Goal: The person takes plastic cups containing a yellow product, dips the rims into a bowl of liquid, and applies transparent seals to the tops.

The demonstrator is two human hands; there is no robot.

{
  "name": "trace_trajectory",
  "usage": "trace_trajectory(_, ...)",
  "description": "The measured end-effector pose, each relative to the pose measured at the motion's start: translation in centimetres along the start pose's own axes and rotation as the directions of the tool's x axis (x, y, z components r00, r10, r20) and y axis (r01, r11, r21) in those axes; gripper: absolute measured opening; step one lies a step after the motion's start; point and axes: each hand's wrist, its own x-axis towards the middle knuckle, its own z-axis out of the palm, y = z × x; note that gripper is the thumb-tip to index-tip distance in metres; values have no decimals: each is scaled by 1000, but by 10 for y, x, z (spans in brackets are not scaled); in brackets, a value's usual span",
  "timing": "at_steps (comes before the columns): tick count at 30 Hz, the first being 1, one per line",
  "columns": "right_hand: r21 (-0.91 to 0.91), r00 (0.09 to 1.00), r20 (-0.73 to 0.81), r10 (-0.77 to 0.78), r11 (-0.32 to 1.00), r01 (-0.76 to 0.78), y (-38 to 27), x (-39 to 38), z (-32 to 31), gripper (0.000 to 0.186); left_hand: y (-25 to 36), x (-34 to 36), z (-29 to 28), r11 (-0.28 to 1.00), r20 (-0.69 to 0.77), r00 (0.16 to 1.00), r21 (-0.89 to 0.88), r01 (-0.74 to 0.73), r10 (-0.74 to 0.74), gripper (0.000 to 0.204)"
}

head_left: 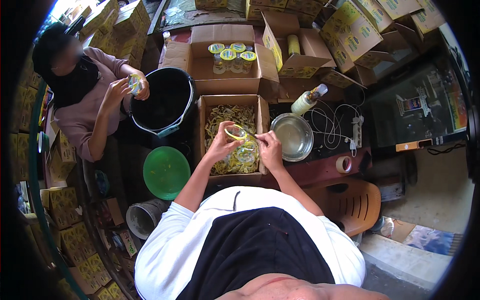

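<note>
Above an open cardboard box of yellow and pale scraps, my left hand is closed around a clear plastic cup with a yellow rim. My right hand grips a thin dark tool, perhaps a knife, its tip close to the cup's rim; its exact kind is too small to tell. Below the hands, a clear and yellow plastic piece lies on the scraps. Right of my right hand stands a metal bowl, which looks to hold clear liquid.
Several yellow-lidded cups stand in a carton behind. A co-worker at left holds another cup beside a black bucket. Around are a green basin, a bottle, a power strip with cables, tape and an orange chair.
</note>
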Motion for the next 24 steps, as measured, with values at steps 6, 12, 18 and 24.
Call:
trace_trajectory(6,38,999,18,45,998,-46,0,4,2,10,-5,-8,4,921,9,953,255,-294,302,25)
trace_trajectory(12,26,996,-39,75,997,-74,-9,3,4,10,3,-17,14,706,-147,827,613,-354,543,12)
trace_trajectory(18,-112,987,-121,-108,989,95,-20,-15,9,15,24,-22,22,559,-167,817,801,-214,552,7)
trace_trajectory(24,-206,974,-40,-221,956,209,-26,-25,7,22,28,-19,26,524,-169,800,827,-203,576,8)
